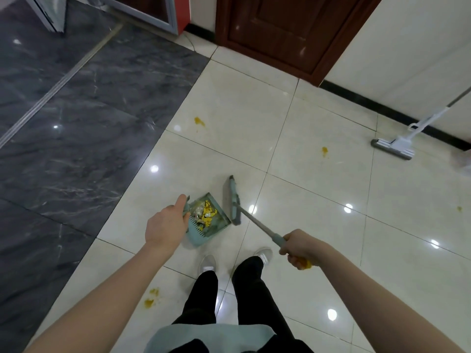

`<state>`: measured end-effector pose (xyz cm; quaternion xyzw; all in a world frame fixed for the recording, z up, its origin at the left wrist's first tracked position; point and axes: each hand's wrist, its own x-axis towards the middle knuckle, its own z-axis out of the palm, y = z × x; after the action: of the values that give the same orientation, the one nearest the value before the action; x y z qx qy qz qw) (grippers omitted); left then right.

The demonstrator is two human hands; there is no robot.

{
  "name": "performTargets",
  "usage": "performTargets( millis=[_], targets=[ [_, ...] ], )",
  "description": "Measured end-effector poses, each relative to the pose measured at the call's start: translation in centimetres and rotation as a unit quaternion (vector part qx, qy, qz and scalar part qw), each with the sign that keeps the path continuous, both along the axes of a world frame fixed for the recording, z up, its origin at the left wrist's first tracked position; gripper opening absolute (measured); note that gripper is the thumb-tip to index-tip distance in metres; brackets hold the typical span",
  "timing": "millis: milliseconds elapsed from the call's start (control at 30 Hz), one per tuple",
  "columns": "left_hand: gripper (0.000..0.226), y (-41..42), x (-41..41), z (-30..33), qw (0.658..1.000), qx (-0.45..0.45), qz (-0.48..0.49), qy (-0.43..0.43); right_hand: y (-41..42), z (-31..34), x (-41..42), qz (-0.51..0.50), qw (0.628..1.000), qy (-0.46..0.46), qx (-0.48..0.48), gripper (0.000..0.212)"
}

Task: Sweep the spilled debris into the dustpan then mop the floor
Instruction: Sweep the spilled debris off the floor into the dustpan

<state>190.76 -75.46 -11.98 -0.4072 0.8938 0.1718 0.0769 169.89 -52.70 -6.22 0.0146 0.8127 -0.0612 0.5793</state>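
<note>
A teal dustpan [216, 225] stands on the white tile floor just ahead of my feet, holding yellow and silvery debris [205, 212]. My left hand [165, 222] grips the dustpan's handle at its left side. My right hand [299, 248] grips the broom's grey handle near its yellow end. The broom head [234, 200] rests on the floor right beside the dustpan's open right edge. Yellow stains mark the tiles at the far middle [199, 121], to the right [325, 150] and near my left foot [150, 299]. A white mop [392, 147] lies on the floor at the far right.
Dark marble flooring [63, 123] covers the left side. A brown door [293, 29] and a white wall with black skirting [382, 108] close off the far side. My shoes [207, 261] stand just behind the dustpan.
</note>
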Motion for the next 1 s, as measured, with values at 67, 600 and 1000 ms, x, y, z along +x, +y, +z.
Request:
performTargets(
  millis=[67, 600, 1000],
  targets=[
    [0.030, 0.0, 0.0, 0.0, 1.000, 0.001, -0.002, -0.001, -1.1, 0.3, 0.6, 0.003, 1.000, -0.014, -0.009, 0.032],
    [0.028, 1.0, 4.3, 0.2, 0.997, -0.008, 0.075, 0.012, -3.6, 2.1, -3.8, 0.275, 0.938, 0.211, 0.006, 0.021],
    [0.029, 1.0, 4.8, -0.2, 0.994, -0.005, 0.112, 0.016, -2.0, 0.4, 0.7, 0.418, 0.896, 0.146, 0.046, 0.020]
  ],
)
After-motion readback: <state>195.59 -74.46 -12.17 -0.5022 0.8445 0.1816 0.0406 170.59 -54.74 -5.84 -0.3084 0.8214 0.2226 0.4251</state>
